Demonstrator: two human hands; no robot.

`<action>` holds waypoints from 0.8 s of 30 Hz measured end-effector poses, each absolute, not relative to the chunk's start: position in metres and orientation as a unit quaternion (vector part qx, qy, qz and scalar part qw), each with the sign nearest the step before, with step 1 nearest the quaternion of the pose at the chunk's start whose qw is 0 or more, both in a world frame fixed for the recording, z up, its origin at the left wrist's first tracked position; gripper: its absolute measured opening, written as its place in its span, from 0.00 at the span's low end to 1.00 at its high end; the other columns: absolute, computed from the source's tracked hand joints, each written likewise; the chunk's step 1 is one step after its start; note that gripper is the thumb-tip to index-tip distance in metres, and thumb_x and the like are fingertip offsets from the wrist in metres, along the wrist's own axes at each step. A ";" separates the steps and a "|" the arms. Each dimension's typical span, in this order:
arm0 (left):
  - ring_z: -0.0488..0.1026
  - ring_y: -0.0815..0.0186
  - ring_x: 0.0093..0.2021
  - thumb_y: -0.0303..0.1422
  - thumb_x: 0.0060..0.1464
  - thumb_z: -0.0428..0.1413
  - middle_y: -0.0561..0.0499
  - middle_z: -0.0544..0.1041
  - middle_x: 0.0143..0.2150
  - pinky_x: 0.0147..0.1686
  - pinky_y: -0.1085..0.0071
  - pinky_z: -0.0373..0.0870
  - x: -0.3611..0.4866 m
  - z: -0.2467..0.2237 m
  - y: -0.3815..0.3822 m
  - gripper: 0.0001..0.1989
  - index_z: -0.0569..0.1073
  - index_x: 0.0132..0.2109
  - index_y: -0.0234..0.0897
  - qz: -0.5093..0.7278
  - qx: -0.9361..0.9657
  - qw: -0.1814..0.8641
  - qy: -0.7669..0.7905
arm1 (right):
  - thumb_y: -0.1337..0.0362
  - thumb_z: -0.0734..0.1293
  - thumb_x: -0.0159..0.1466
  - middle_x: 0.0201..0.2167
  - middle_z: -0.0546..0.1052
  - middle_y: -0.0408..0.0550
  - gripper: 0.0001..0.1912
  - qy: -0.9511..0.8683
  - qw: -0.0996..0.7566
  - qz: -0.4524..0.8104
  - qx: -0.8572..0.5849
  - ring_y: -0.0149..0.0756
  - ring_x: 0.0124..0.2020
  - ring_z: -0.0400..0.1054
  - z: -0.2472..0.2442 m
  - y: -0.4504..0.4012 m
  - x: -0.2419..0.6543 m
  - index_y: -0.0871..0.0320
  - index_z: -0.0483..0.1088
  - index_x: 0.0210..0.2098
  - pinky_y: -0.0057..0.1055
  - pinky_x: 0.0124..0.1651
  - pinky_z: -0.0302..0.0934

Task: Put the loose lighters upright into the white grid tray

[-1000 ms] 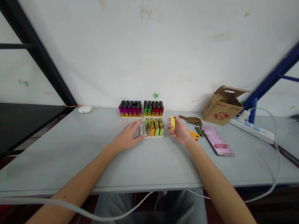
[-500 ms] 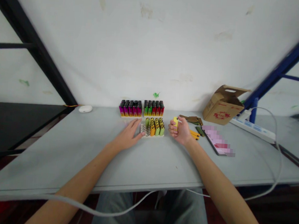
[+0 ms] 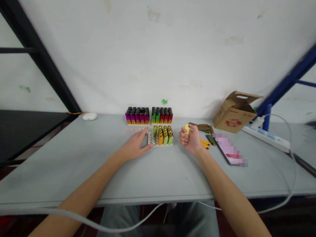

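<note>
My left hand [image 3: 136,146] rests with its fingers apart at the left end of a white tray [image 3: 151,139], thumb and fingertips at its edge. Green, yellow and orange lighters [image 3: 166,136] stand in the tray's right part, while holes show at its left. To the right of the tray, my right hand [image 3: 191,139] is wrapped round a yellow lighter [image 3: 186,130], held upright. Beside that hand lie orange lighters [image 3: 205,143] and a dark green one [image 3: 210,139]; brown-green ones [image 3: 202,127] lie behind.
Purple lighters [image 3: 137,117] and green and red lighters [image 3: 162,116] stand in blocks by the wall. On the right are a phone [image 3: 229,149], an open carton [image 3: 235,115] and a power strip [image 3: 267,138] with a cable. A white case [image 3: 89,116] lies at the left.
The lighter in my right hand is slightly higher relative to the fingers. My left hand stays at the tray's left end, and the view has shifted slightly.
</note>
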State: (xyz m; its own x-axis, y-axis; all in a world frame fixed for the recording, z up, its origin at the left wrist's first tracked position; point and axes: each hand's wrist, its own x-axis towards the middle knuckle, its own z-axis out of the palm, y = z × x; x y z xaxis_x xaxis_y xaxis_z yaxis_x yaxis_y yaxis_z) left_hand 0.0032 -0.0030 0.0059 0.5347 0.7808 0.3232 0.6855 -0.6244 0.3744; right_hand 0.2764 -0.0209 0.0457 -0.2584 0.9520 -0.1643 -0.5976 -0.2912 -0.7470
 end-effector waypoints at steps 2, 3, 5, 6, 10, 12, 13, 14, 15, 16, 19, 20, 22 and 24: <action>0.63 0.50 0.60 0.49 0.59 0.48 0.36 0.67 0.59 0.59 0.53 0.59 0.003 0.006 -0.003 0.37 0.48 0.67 0.33 0.230 0.871 0.099 0.422 | 0.53 0.53 0.59 0.14 0.47 0.35 0.15 -0.285 0.513 0.750 -0.306 0.25 0.15 0.34 0.046 -0.021 0.277 0.54 0.50 0.21 0.22 0.15 0.33; 0.63 0.50 0.60 0.49 0.59 0.48 0.36 0.67 0.59 0.59 0.53 0.59 0.003 0.006 -0.003 0.37 0.49 0.67 0.32 0.228 0.871 0.097 0.423 | 0.53 0.53 0.58 0.14 0.47 0.35 0.15 -0.285 0.510 0.753 -0.304 0.25 0.15 0.34 0.046 -0.021 0.277 0.54 0.50 0.21 0.22 0.15 0.34; 0.62 0.50 0.61 0.49 0.59 0.47 0.35 0.66 0.60 0.60 0.53 0.58 0.002 0.006 -0.003 0.37 0.50 0.66 0.30 0.224 0.872 0.096 0.424 | 0.53 0.54 0.58 0.14 0.46 0.35 0.14 -0.286 0.506 0.755 -0.304 0.25 0.15 0.34 0.046 -0.021 0.277 0.54 0.50 0.21 0.22 0.15 0.34; 0.62 0.50 0.61 0.49 0.59 0.47 0.35 0.66 0.60 0.60 0.54 0.58 0.002 0.006 -0.003 0.37 0.51 0.66 0.30 0.223 0.872 0.096 0.424 | 0.54 0.54 0.58 0.14 0.46 0.34 0.14 -0.288 0.507 0.754 -0.304 0.25 0.14 0.35 0.046 -0.022 0.276 0.54 0.50 0.21 0.22 0.14 0.34; 0.62 0.51 0.61 0.49 0.60 0.46 0.35 0.65 0.61 0.61 0.54 0.57 0.002 0.005 -0.002 0.36 0.53 0.65 0.28 0.222 0.876 0.094 0.417 | 0.57 0.53 0.57 0.14 0.47 0.35 0.12 -0.295 0.515 0.744 -0.306 0.26 0.14 0.35 0.044 -0.022 0.273 0.54 0.50 0.21 0.22 0.14 0.34; 0.62 0.51 0.61 0.49 0.60 0.46 0.34 0.65 0.61 0.61 0.55 0.57 0.002 0.005 -0.002 0.36 0.53 0.65 0.27 0.221 0.878 0.092 0.414 | 0.57 0.53 0.57 0.14 0.47 0.35 0.11 -0.296 0.521 0.739 -0.308 0.26 0.14 0.35 0.043 -0.022 0.272 0.54 0.50 0.21 0.22 0.14 0.33; 0.62 0.51 0.61 0.49 0.60 0.46 0.34 0.65 0.60 0.61 0.55 0.57 0.002 0.006 -0.002 0.36 0.53 0.65 0.27 0.220 0.879 0.090 0.414 | 0.57 0.53 0.58 0.14 0.47 0.35 0.11 -0.295 0.524 0.737 -0.308 0.26 0.14 0.35 0.042 -0.022 0.271 0.54 0.50 0.22 0.22 0.14 0.33; 0.62 0.51 0.61 0.49 0.60 0.46 0.34 0.65 0.60 0.61 0.55 0.56 0.002 0.006 -0.002 0.35 0.53 0.65 0.27 0.218 0.879 0.089 0.415 | 0.56 0.53 0.58 0.14 0.47 0.34 0.12 -0.294 0.527 0.736 -0.307 0.26 0.14 0.35 0.042 -0.022 0.271 0.54 0.50 0.22 0.22 0.14 0.33; 0.62 0.51 0.61 0.48 0.60 0.46 0.34 0.65 0.60 0.61 0.55 0.56 0.002 0.006 -0.003 0.35 0.53 0.65 0.27 0.216 0.879 0.088 0.415 | 0.55 0.53 0.58 0.14 0.47 0.34 0.13 -0.293 0.529 0.736 -0.305 0.25 0.14 0.35 0.041 -0.022 0.271 0.54 0.50 0.21 0.22 0.14 0.33; 0.62 0.51 0.61 0.48 0.60 0.46 0.34 0.65 0.60 0.61 0.55 0.56 0.002 0.006 -0.003 0.35 0.53 0.65 0.28 0.213 0.879 0.087 0.417 | 0.54 0.53 0.58 0.14 0.47 0.34 0.13 -0.293 0.527 0.739 -0.301 0.25 0.14 0.35 0.041 -0.022 0.271 0.54 0.50 0.21 0.22 0.14 0.34; 0.62 0.51 0.61 0.49 0.60 0.46 0.36 0.65 0.61 0.61 0.55 0.57 0.002 0.007 -0.003 0.34 0.53 0.65 0.30 0.210 0.879 0.085 0.419 | 0.53 0.53 0.57 0.14 0.48 0.35 0.14 -0.297 0.510 0.752 -0.293 0.25 0.14 0.36 0.041 -0.022 0.270 0.54 0.49 0.21 0.22 0.14 0.35; 0.62 0.51 0.61 0.49 0.60 0.45 0.36 0.65 0.61 0.61 0.55 0.57 0.002 0.007 -0.003 0.34 0.53 0.65 0.30 0.210 0.879 0.084 0.419 | 0.54 0.53 0.56 0.14 0.48 0.35 0.14 -0.298 0.505 0.755 -0.294 0.25 0.14 0.36 0.041 -0.023 0.270 0.54 0.50 0.20 0.22 0.14 0.35; 0.61 0.52 0.62 0.49 0.60 0.45 0.36 0.65 0.61 0.61 0.55 0.57 0.002 0.007 -0.003 0.34 0.54 0.65 0.30 0.208 0.879 0.083 0.421 | 0.56 0.52 0.56 0.13 0.48 0.35 0.13 -0.298 0.496 0.759 -0.298 0.25 0.13 0.36 0.040 -0.023 0.268 0.55 0.50 0.20 0.23 0.14 0.34; 0.61 0.52 0.62 0.49 0.61 0.45 0.36 0.65 0.61 0.61 0.55 0.56 0.002 0.007 -0.002 0.34 0.54 0.65 0.30 0.205 0.879 0.083 0.423 | 0.58 0.51 0.57 0.13 0.48 0.35 0.12 -0.293 0.494 0.760 -0.302 0.25 0.13 0.36 0.040 -0.023 0.266 0.55 0.52 0.19 0.23 0.13 0.34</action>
